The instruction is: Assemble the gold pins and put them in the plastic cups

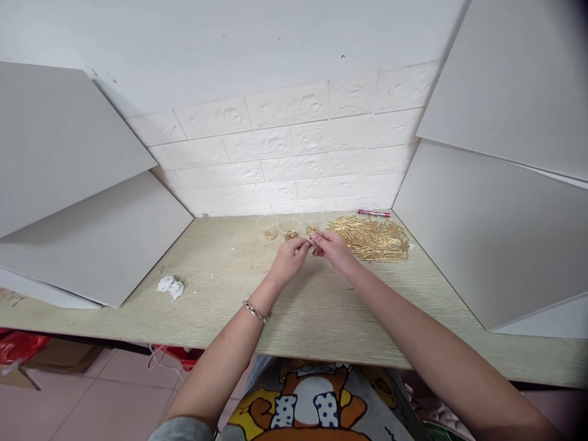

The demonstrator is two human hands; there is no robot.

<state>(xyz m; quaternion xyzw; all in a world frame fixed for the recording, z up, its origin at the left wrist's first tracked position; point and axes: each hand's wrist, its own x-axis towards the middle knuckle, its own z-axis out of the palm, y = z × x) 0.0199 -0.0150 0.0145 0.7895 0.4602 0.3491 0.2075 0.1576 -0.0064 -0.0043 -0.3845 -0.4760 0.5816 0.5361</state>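
Note:
My left hand (291,256) and my right hand (334,250) meet fingertip to fingertip above the table, both pinched closed. Something tiny and pale shows between the fingertips, too small to name. Just behind the hands lie small heaps of gold-coloured bits, one at the left (271,234), one in the middle (290,235) and one at the right (312,229). Clear round dishes or lids (267,222) stand by these heaps. Beside my right hand spreads a large pile of thin gold-coloured metal pins (372,239).
A red patterned pen-like stick (373,213) lies behind the pile, near the white brick-patterned wall (294,141). Crumpled white tissue (170,286) sits on the table (220,306) at the left. Large grey-white boards (92,245) lean at the left, and others (496,233) at the right.

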